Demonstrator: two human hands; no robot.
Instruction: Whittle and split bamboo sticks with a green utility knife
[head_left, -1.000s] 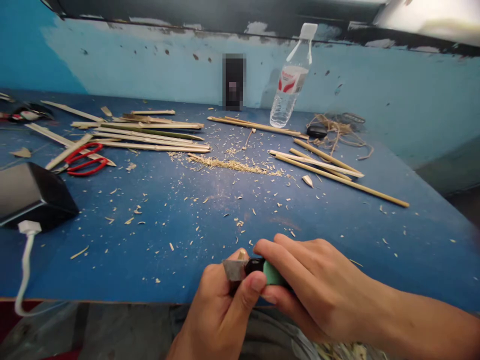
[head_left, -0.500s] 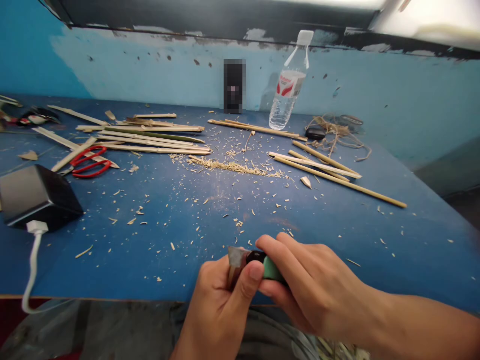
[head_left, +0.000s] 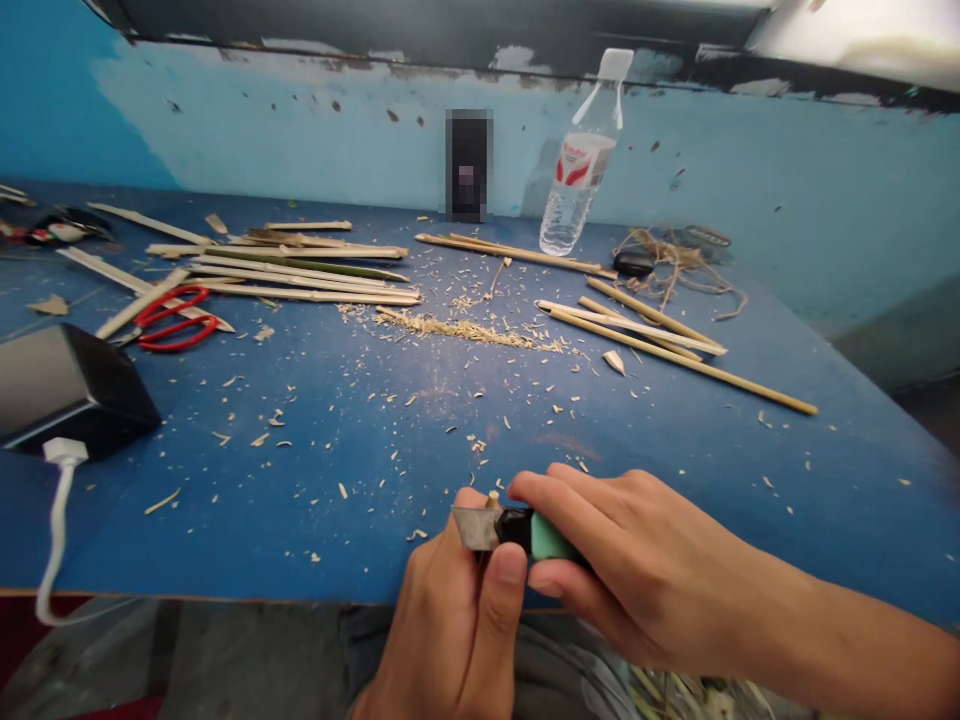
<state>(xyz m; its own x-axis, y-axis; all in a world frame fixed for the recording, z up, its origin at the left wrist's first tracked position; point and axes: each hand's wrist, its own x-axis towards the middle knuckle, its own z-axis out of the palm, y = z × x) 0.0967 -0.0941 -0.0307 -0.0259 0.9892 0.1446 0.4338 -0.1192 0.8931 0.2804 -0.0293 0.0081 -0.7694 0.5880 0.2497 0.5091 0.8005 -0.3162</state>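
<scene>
My right hand (head_left: pixel 637 565) is wrapped round the green handle of a utility knife (head_left: pixel 553 538) with a black collar. Its short, wide blade (head_left: pixel 474 528) points left and lies across a thin bamboo stick (head_left: pixel 493 499) near the stick's tip. That stick is gripped in my left hand (head_left: pixel 450 620), the thumb pressed up just below the blade. Most of the stick is hidden by my fingers. Both hands are at the front edge of the blue table (head_left: pixel 300 540).
Bamboo shavings (head_left: pixel 472 330) are scattered over the table. Split bamboo strips (head_left: pixel 300 295) and red-handled scissors (head_left: pixel 176 320) lie left, with a black box (head_left: pixel 75 390) and white cable. Thin bamboo sticks (head_left: pixel 690 365), a water bottle (head_left: pixel 574 190) and tangled string (head_left: pixel 675 265) are right.
The blade has slid slightly down the stick, and the stick's tip now shows beyond it. My left thumb has turned more upright. The view has shifted slightly.
</scene>
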